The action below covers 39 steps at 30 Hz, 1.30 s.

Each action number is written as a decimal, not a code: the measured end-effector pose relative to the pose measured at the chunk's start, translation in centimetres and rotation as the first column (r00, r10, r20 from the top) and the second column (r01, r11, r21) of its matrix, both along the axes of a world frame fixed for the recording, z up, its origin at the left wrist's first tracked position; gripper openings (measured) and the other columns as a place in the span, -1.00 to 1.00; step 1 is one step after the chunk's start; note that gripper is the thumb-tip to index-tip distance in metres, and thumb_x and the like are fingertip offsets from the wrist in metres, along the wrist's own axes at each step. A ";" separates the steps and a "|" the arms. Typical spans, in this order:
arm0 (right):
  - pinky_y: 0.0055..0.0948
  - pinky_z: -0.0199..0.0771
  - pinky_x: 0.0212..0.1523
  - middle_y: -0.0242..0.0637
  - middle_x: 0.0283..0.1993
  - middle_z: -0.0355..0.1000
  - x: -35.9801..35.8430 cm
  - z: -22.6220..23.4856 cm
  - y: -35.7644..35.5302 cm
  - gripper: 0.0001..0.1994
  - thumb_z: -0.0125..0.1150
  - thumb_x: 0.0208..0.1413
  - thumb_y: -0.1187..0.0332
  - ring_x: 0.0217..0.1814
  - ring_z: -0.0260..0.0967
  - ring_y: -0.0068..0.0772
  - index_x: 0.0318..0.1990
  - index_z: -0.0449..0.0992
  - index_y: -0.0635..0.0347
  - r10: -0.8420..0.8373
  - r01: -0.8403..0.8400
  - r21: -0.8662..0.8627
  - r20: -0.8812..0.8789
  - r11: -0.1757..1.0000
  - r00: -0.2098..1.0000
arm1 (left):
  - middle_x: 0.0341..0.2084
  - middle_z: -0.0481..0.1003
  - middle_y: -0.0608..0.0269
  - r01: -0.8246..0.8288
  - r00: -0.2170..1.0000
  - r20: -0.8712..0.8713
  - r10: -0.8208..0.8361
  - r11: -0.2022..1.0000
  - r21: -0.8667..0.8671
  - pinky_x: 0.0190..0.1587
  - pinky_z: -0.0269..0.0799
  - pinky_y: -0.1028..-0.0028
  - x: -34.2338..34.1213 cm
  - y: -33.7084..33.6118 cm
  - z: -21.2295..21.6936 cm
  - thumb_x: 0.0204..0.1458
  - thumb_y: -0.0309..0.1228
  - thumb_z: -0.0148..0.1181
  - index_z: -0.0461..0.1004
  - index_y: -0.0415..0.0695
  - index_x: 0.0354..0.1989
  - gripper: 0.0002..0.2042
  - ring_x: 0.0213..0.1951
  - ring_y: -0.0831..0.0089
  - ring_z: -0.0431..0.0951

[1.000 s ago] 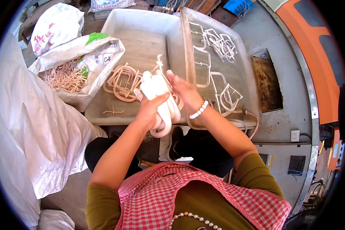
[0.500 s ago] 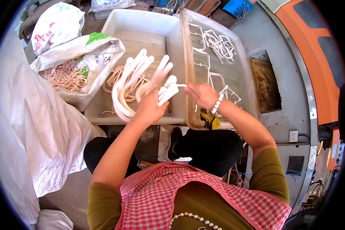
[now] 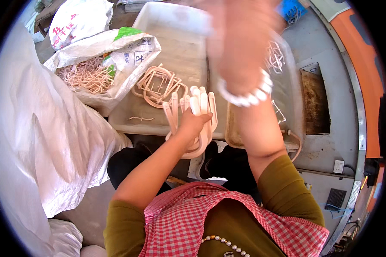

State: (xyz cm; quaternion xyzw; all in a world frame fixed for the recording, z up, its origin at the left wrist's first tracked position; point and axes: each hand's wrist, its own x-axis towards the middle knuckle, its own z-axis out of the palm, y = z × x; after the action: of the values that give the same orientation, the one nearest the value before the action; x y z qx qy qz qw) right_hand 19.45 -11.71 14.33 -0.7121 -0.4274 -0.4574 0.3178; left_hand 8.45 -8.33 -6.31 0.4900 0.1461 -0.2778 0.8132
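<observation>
My left hand is closed round a bundle of pale pink-white U-shaped plastic pieces, their rounded ends pointing up and away from me. It holds them over the near edge of the left white tub. Raised high over the right tub, my right hand is smeared by motion, so its fingers cannot be made out. A white bead bracelet circles that wrist. More pink plastic frames lie tangled in the left tub, with a thin branched piece apart from them.
Thin white plastic frames lie in the right tub, partly behind my arm. An open woven sack of thin pink plastic scraps leans at the left tub. Large white sacking fills the left side. Right stands a grey-and-orange machine.
My right hand has left the bundle and swung up and away over the right tub. My left hand has brought the bundle slightly right and nearer to me. The whole view has shifted.
</observation>
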 end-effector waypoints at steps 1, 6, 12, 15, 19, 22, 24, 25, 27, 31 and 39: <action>-0.27 0.32 0.07 -0.06 -0.09 0.41 0.6 -1.6 1.8 -0.63 0.03 0.19 0.19 0.01 0.35 -0.21 0.03 0.39 0.27 0.061 -0.050 0.080 -0.132 0.996 0.989 | -0.22 0.50 0.09 -0.011 1.000 -0.025 0.011 1.000 -0.010 -0.23 0.42 0.40 -0.2 0.1 0.2 -0.04 -0.52 0.25 0.36 -0.33 -0.03 -0.62 -0.24 0.37 0.51; -0.37 0.40 -0.04 -0.25 -0.30 0.52 6.6 -11.5 1.5 -0.63 0.10 0.16 0.12 -0.16 0.45 -0.30 -0.08 0.50 0.24 0.205 -0.018 0.249 -0.753 0.968 0.626 | -0.22 0.47 0.10 -0.145 0.982 -0.134 0.134 0.986 -0.079 -0.22 0.44 0.36 -0.2 1.6 0.6 0.04 -0.56 0.14 0.33 -0.31 0.00 -0.67 -0.25 0.33 0.51; -0.25 0.44 -0.15 -0.08 -0.38 0.50 8.5 -31.0 -7.5 -0.75 0.03 0.16 0.20 -0.25 0.47 -0.05 -0.11 0.54 0.06 -0.444 -0.091 -0.467 -0.875 0.880 0.192 | -0.13 0.43 0.19 -0.366 0.918 -0.197 0.344 0.926 -0.089 -0.09 0.35 0.42 -0.5 1.9 1.2 0.01 -0.57 0.19 0.31 -0.26 0.04 -0.61 -0.13 0.43 0.44; -0.22 0.39 0.02 -0.01 0.00 0.39 7.8 -39.1 -6.9 -0.65 0.10 0.08 0.30 0.05 0.35 0.03 0.06 0.45 -0.05 -0.495 -0.191 -0.588 -0.783 0.786 0.376 | -0.11 0.42 0.20 -0.417 0.889 -0.239 0.392 0.907 -0.063 -0.07 0.36 0.44 -0.4 1.8 1.4 0.03 -0.56 0.19 0.28 -0.25 0.07 -0.59 -0.12 0.43 0.44; -0.04 -0.03 0.33 0.00 0.31 0.11 8.3 -44.0 -4.6 -0.59 0.02 0.10 0.29 0.37 0.02 -0.03 0.16 0.39 -0.13 -0.687 -0.094 -0.868 -0.448 0.487 0.572 | -0.11 0.42 0.20 -0.439 0.872 -0.265 0.411 0.897 -0.052 -0.08 0.37 0.45 0.3 1.8 1.7 0.06 -0.54 0.16 0.28 -0.23 0.08 -0.61 -0.12 0.45 0.44; 0.05 -0.29 0.40 -0.11 0.26 0.21 8.7 -44.6 -4.0 -0.70 -0.06 0.15 0.23 0.42 -0.06 -0.18 -0.02 0.52 -0.07 -0.716 -0.100 -0.950 -0.289 0.294 0.635 | -0.12 0.42 0.21 -0.438 0.864 -0.295 0.409 0.898 -0.039 -0.09 0.37 0.45 0.8 1.9 2.0 0.06 -0.56 0.17 0.28 -0.22 0.08 -0.61 -0.13 0.45 0.44; 0.04 -0.27 0.39 -0.16 0.20 0.30 8.8 -43.8 -4.5 -0.74 -0.06 0.15 0.22 0.42 -0.06 -0.17 -0.13 0.56 -0.04 -0.648 -0.143 -0.949 -0.297 0.280 0.701 | -0.13 0.42 0.21 -0.456 0.850 -0.324 0.415 0.888 -0.057 -0.09 0.37 0.44 0.9 2.0 2.0 0.05 -0.57 0.17 0.27 -0.22 0.09 -0.60 -0.13 0.45 0.44; 0.00 -0.17 0.37 -0.22 -0.04 0.48 8.8 -43.2 -4.8 -0.78 -0.01 0.14 0.17 0.28 0.18 -0.20 -0.24 0.53 0.02 -0.619 -0.163 -0.943 -0.314 0.289 0.720 | -0.13 0.42 0.21 -0.477 0.843 -0.330 0.426 0.874 -0.089 -0.09 0.37 0.44 0.9 2.0 2.1 0.05 -0.58 0.17 0.27 -0.22 0.09 -0.59 -0.13 0.45 0.44; -0.01 0.05 0.26 -0.23 -0.21 0.51 9.0 -40.9 -5.9 -0.78 0.04 0.11 0.15 0.06 0.35 -0.18 -0.26 0.49 0.04 -0.605 -0.277 -0.871 -0.483 0.406 0.632 | -0.12 0.42 0.20 -0.471 0.842 -0.332 0.426 0.879 -0.067 -0.08 0.37 0.43 0.7 2.1 2.0 0.04 -0.60 0.18 0.26 -0.21 0.10 -0.58 -0.12 0.43 0.44; -0.15 0.44 -0.28 -0.12 -0.36 0.52 9.1 -33.9 -7.8 -0.69 0.13 0.11 0.09 -0.31 0.49 -0.15 -0.22 0.42 0.16 -0.541 -0.131 -0.599 -0.782 0.790 0.310 | -0.10 0.42 0.18 -0.482 0.837 -0.334 0.433 0.872 -0.080 -0.07 0.37 0.40 0.4 2.3 1.6 0.03 -0.62 0.18 0.26 -0.22 0.10 -0.57 -0.11 0.39 0.44; -0.52 0.22 -0.71 -0.37 -0.62 0.31 5.2 -19.0 -9.8 -0.69 0.06 0.20 0.15 -0.71 0.23 -0.56 -0.23 0.38 0.27 -0.265 -0.034 -0.267 -0.913 0.963 -0.309 | -0.17 0.46 0.13 -0.431 0.890 -0.216 0.402 0.895 -0.112 -0.19 0.44 0.35 0.4 3.0 2.9 0.02 -0.58 0.18 0.31 -0.24 0.05 -0.62 -0.21 0.31 0.50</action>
State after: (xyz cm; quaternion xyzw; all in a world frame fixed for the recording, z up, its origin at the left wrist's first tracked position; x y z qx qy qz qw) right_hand 24.70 -21.52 -4.64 -0.8525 0.0353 0.3146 0.4159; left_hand 8.89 -5.35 -3.43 0.3534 0.3017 -0.1521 0.8723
